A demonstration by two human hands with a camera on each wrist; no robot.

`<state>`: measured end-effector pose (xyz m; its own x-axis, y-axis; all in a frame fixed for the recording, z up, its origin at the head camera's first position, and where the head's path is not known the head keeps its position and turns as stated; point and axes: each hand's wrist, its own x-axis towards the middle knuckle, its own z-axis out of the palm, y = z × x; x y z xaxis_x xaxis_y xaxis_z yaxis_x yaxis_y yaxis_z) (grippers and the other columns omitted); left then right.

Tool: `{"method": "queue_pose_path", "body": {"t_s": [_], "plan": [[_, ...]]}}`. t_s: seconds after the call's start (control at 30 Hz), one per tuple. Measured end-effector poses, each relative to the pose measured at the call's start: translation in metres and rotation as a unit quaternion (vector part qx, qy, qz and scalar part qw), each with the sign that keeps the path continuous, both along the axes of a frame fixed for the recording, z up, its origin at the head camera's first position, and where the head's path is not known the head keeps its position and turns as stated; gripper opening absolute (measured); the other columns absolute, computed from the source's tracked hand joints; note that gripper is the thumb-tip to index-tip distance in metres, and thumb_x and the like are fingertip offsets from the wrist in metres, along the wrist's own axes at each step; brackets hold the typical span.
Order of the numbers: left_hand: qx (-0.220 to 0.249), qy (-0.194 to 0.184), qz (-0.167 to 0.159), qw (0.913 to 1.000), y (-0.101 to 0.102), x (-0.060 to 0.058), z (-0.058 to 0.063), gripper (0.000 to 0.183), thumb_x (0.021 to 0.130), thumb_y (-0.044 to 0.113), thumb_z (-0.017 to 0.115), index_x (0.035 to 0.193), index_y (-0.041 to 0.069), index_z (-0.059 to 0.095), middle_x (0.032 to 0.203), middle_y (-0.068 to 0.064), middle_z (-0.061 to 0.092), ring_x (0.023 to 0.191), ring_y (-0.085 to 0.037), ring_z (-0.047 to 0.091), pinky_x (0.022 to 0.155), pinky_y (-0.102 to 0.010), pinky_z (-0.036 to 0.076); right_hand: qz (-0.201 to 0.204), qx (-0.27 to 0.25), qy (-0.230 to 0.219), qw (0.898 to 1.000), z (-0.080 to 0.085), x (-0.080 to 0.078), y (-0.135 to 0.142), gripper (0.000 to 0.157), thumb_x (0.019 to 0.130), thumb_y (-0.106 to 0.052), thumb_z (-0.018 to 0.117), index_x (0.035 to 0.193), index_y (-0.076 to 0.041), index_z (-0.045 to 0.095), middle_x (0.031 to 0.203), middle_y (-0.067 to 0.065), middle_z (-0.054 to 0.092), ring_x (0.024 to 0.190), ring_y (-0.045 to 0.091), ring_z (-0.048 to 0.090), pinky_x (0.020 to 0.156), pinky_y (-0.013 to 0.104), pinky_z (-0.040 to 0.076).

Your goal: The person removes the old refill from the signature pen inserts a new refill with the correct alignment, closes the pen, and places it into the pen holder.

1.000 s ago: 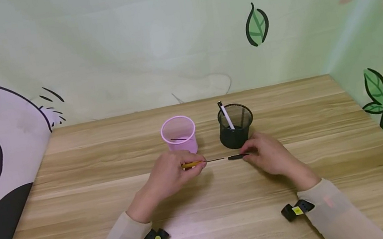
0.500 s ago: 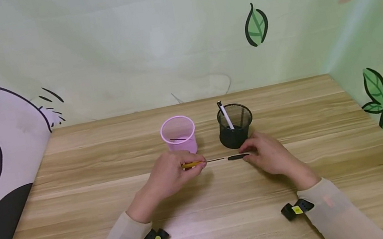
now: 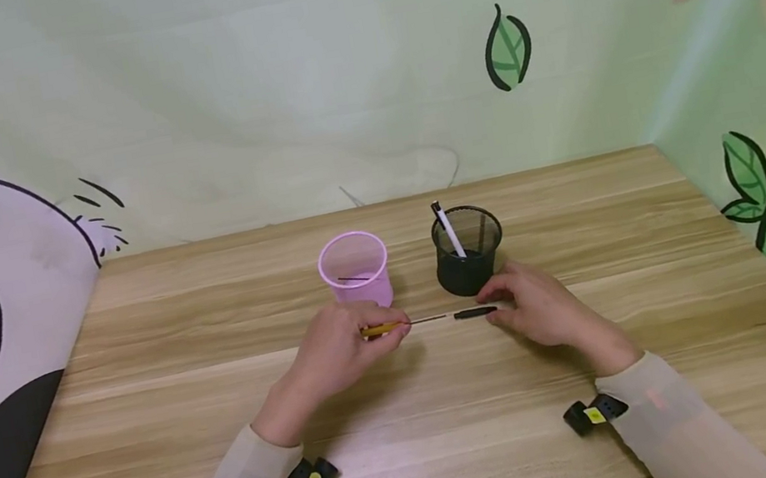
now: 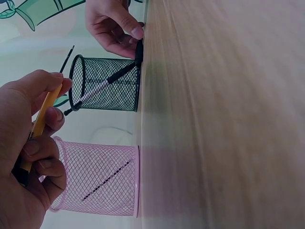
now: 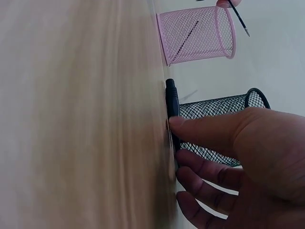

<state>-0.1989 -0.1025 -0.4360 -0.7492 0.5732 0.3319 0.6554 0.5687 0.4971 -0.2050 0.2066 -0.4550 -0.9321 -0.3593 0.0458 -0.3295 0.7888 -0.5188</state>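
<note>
Far left of the work: left hand (image 3: pixel 341 349), fingers curled, thumb and index pinching a yellow pen body (image 3: pixel 383 329); the rest of the body runs back through the palm, the gap between thumb and fingers no wider than the pen. Thin bare refill (image 3: pixel 429 319) sticks out of it to the right, tip aimed at the black barrel (image 3: pixel 474 312), apart from it. That's the relation that matters: from overhead, refill and barrel sit almost in one left-right line with a small gap, but both wrist views put the refill above the tabletop (image 3: pixel 425 443), while the barrel lies down at tabletop level. So I'd call it aligned sideways, off in height. Behind the left hand, pink mesh cup (image 3: pixel 374 289), upright, one dark thin stick (image 4: pixel 106 180) leaning inside. Barrel next, long axis left-right, roughly parallel to the back edge; left end exposed, right end at the right hand (image 3: pixel 543 309). Right hand is the nearer one: thumb on the barrel, index at its other side, a narrow pinch, remaining fingers loosely bent with nothing in them. Can't tell how firm. Black mesh cup (image 3: pixel 468 280) stands upright just behind those fingers, white pen (image 3: pixel 453 236) leaning in it. Back edge is beyond both cups, so clearance rearward is tight; the roomier side is toward the person.
</note>
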Motion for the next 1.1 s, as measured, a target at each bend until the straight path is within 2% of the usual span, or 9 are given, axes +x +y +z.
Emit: {"method": "queue_pose_path", "body": {"t_s": [0.43,0.73,0.93,1.1], "plan": [[0.006,-0.018,0.003,0.9998,0.001,0.001,0.001,0.011,0.096,0.025,0.075,0.102,0.022,0.084,0.093,0.011,0.079,0.067,-0.003,0.055,0.062,-0.021,0.048,0.007,-0.011,-0.010,1.000,0.012,0.005,0.001,0.027,0.090,-0.018,0.079,0.116,-0.014,0.075,0.108,0.007,0.067,0.104,0.028,0.063,0.093,0.049,0.051],[0.006,-0.022,0.005,0.9997,0.002,-0.002,0.000,0.011,0.096,0.026,0.075,0.103,0.023,0.083,0.090,0.013,0.078,0.067,-0.003,0.055,0.063,-0.022,0.048,0.006,-0.021,-0.032,0.999,0.033,0.010,0.000,0.028,0.093,-0.021,0.078,0.119,-0.012,0.075,0.113,0.009,0.069,0.111,0.029,0.063,0.096,0.050,0.051],[0.006,-0.023,0.000,0.9997,0.004,-0.003,0.000,0.011,0.097,0.025,0.074,0.103,0.023,0.083,0.092,0.012,0.078,0.068,-0.004,0.056,0.064,-0.022,0.048,0.021,-0.039,-0.013,0.999,0.044,0.015,-0.003,0.028,0.092,-0.021,0.080,0.118,-0.014,0.077,0.110,0.006,0.071,0.106,0.023,0.063,0.090,0.044,0.051],[0.006,-0.031,-0.003,0.9995,0.005,-0.001,0.001,0.012,0.096,0.027,0.075,0.104,0.022,0.083,0.095,0.010,0.080,0.069,-0.003,0.057,0.064,-0.021,0.049,0.048,-0.067,0.015,0.996,0.049,0.020,-0.008,0.025,0.090,-0.021,0.082,0.114,-0.017,0.078,0.106,0.004,0.072,0.101,0.020,0.065,0.087,0.045,0.055]]}}
